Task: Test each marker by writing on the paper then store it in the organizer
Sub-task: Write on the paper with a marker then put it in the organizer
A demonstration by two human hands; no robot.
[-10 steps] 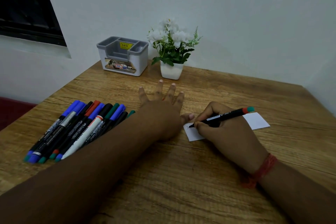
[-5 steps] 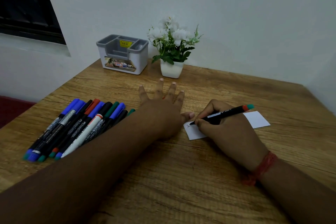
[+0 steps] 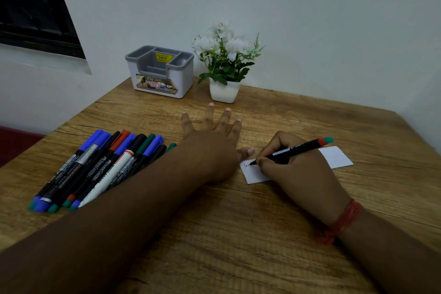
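Wooden worktop (image 3: 238,234) against a white wall: the left hand (image 3: 212,148) lies flat, thumb pinning the paper slip (image 3: 336,157) so the right hand's (image 3: 300,174) pinch grip steadies the black marker (image 3: 293,150) writing; grey organizer (image 3: 160,71) waits behind.

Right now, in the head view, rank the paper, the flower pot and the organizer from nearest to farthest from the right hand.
1. paper: under the right hand, which writes on it with a marker.
2. flower pot: beyond, toward the wall, on the left.
3. organizer: farther left than the pot, by the wall.
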